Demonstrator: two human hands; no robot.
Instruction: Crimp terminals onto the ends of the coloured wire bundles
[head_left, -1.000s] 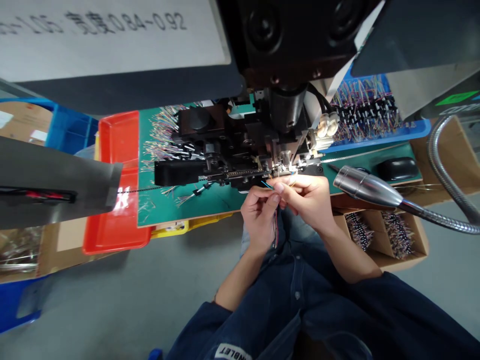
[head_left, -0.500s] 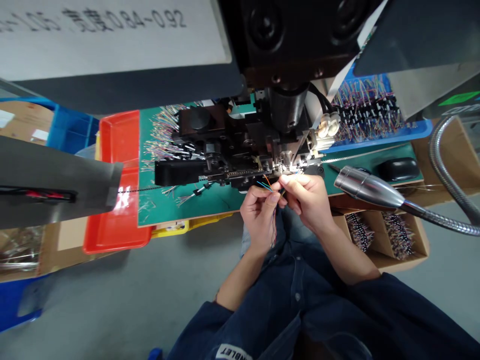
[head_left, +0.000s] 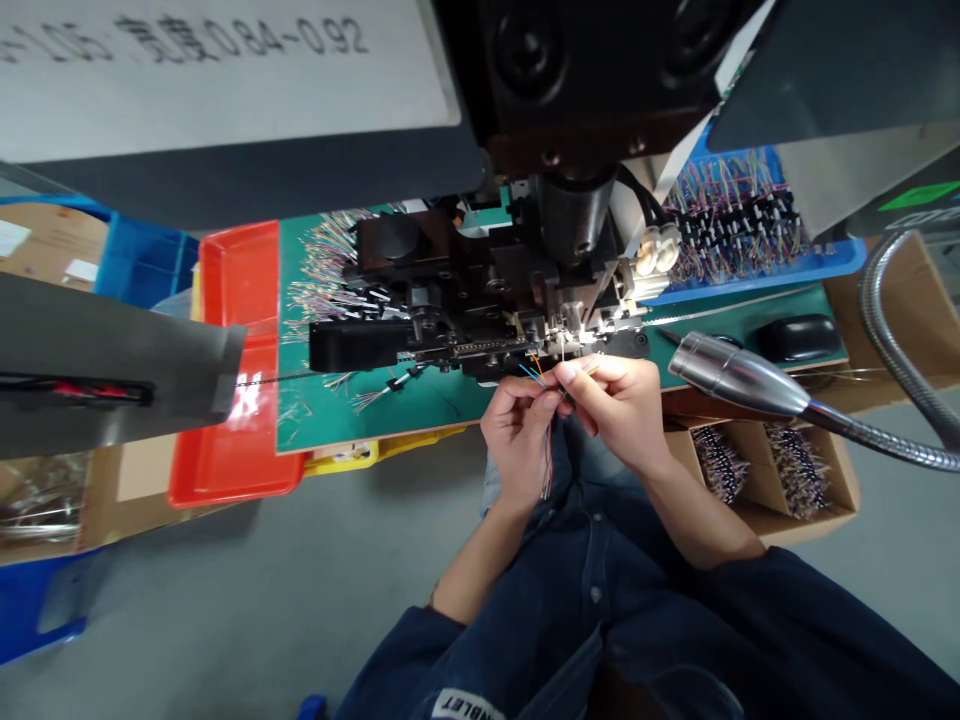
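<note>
Just in front of the crimping machine [head_left: 487,290], both hands pinch one bundle of thin coloured wires [head_left: 547,460]. My left hand [head_left: 521,425] is closed on it, with blue and orange ends fanning out above the fingers and other strands hanging below. My right hand [head_left: 619,405] is closed too, thumb and finger pressed on wires beside the left fingertips; yellowish ends poke out above it. A single pale wire stands upright between the hands, below the lit crimping head [head_left: 574,325]. The middle of the bundle is hidden by the fingers.
A red tray [head_left: 232,465] sits left of the green mat [head_left: 450,405], where more wire bundles lie. At right are a blue tray [head_left: 825,262] of harnesses, a gooseneck lamp [head_left: 739,375], a black mouse [head_left: 796,338] and a cardboard box [head_left: 844,490] holding bundles.
My right hand has shifted slightly down and right. A pale wire now shows upright between the hands, and the wire ends above the right fingers look yellowish instead of blue. My left hand barely moves.
</note>
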